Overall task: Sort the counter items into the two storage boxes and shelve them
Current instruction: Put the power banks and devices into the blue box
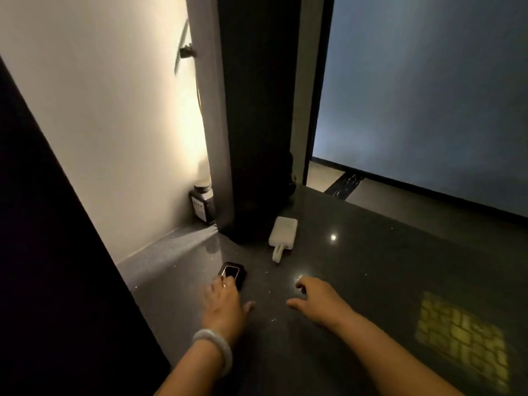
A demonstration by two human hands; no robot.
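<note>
We are at the start: our left hand (224, 302) touches the black device (233, 274), right hand (314, 298) loose, white power bank (283, 231) unsorted on the tabletop (371, 267), 2 boxes unseen.

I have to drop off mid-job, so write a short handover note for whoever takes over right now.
Left hand: fingers reach onto the near end of the small black device on the counter; not lifted, and a grip cannot be confirmed.
Right hand: loosely curled over the counter, holding nothing.
White power bank: lies farther back on the counter, by the dark post, untouched.
Dark jar: stands in the back corner by the wall.
Done: nothing visibly sorted; no storage boxes in view.
Left: pick up the device, the power bank and perhaps the jar, box them, shelve the boxes.
</note>
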